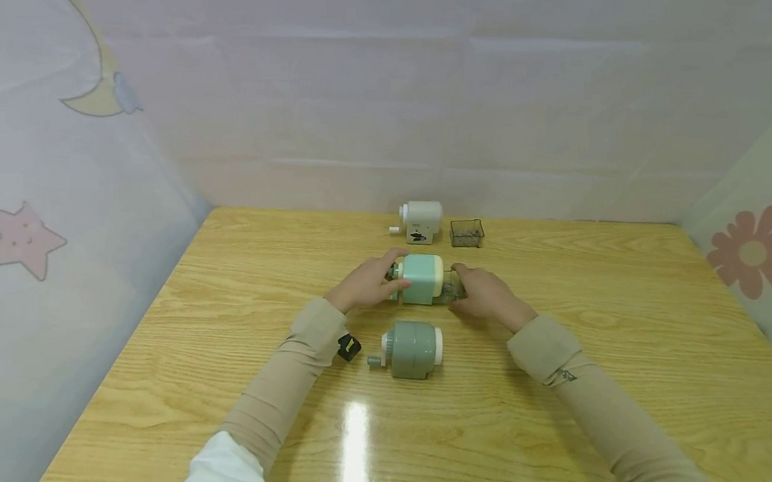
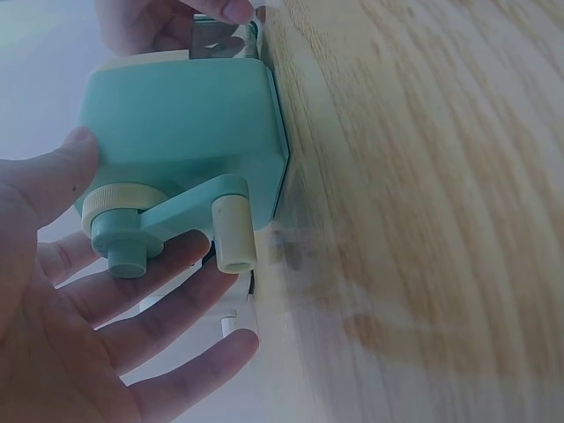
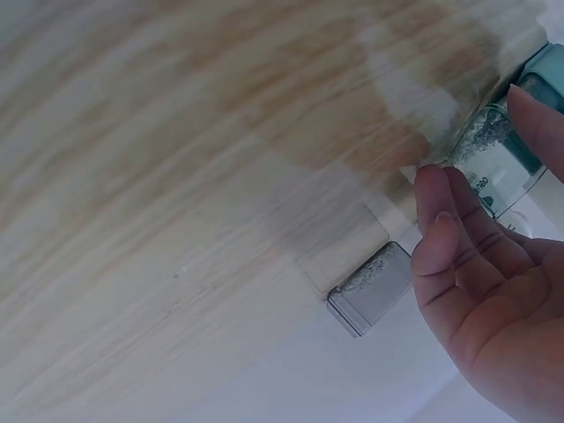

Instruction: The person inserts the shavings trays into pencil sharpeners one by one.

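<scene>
A turquoise crank pencil sharpener (image 1: 421, 279) with a cream end stands on the table. My left hand (image 1: 371, 279) holds it from the crank side, thumb on the near wall and fingers reaching round the far side. The crank handle (image 2: 233, 233) hangs in front of those fingers in the left wrist view. At the other end, a clear shavings drawer (image 3: 498, 167) sticks partly out of the body, with shavings inside. My right hand (image 1: 486, 294) pinches this drawer between thumb and fingers.
Behind stands a white crank sharpener (image 1: 423, 223) beside a smoky clear drawer (image 1: 467, 233) holding shavings. Nearer me are a dark green crank sharpener (image 1: 413, 350) and a small black object (image 1: 349, 347) by my left sleeve. A draped cloth (image 1: 395, 107) borders the table.
</scene>
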`<state>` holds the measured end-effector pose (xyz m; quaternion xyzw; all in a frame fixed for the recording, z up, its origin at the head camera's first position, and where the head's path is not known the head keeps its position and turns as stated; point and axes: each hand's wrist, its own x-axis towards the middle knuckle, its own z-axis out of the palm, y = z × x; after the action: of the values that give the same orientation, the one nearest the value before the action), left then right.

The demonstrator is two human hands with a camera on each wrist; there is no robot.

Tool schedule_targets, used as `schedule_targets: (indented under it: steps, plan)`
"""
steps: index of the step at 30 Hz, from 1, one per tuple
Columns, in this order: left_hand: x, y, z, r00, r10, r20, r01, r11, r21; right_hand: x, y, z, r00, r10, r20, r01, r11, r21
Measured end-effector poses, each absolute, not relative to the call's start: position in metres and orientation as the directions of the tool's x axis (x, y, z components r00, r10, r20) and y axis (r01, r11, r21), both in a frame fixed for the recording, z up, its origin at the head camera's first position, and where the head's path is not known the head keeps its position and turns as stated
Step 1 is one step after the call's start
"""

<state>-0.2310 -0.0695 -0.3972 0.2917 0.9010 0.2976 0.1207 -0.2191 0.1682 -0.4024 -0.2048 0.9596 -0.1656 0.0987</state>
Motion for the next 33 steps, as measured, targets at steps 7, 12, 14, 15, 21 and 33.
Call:
schedule_targets:
  steps: [7, 12, 14, 15, 21, 33]
  plan:
    - [-0.2303, -0.0697, -0.3964, -0.805, 0.591, -0.054, 0.440, 0.655, 0.615, -0.2188, 0.1672, -0.4000, -0.893, -0.435, -0.111, -0.366, 0.849, -0.381]
    - [-0.2311, -0.0701, -0.3965, -0.807, 0.589, -0.049, 0.441, 0.654, 0.614, -0.2195, 0.1643, -0.3985, -0.893, -0.437, -0.104, -0.365, 0.842, -0.397]
    - [-0.2317, -0.0702, -0.3972, -0.806, 0.591, -0.045, 0.445, 0.653, 0.613, -0.2200, 0.1634, -0.3989, -0.892, -0.439, -0.105, -0.366, 0.840, -0.400]
    - [-0.2320, -0.0701, -0.3976, -0.805, 0.592, -0.044, 0.446, 0.652, 0.613, -0.2203, 0.1632, -0.3994, -0.891, -0.441, -0.106, -0.367, 0.840, -0.400]
    - [-0.2329, -0.0699, -0.3991, -0.802, 0.595, -0.051, 0.444, 0.651, 0.616, -0.2225, 0.1629, -0.4019, -0.886, -0.451, -0.109, -0.376, 0.836, -0.400]
    - [-0.2335, -0.0690, -0.4005, -0.806, 0.590, -0.044, 0.440, 0.647, 0.623, -0.2251, 0.1632, -0.4052, -0.875, -0.467, -0.126, -0.373, 0.818, -0.439]
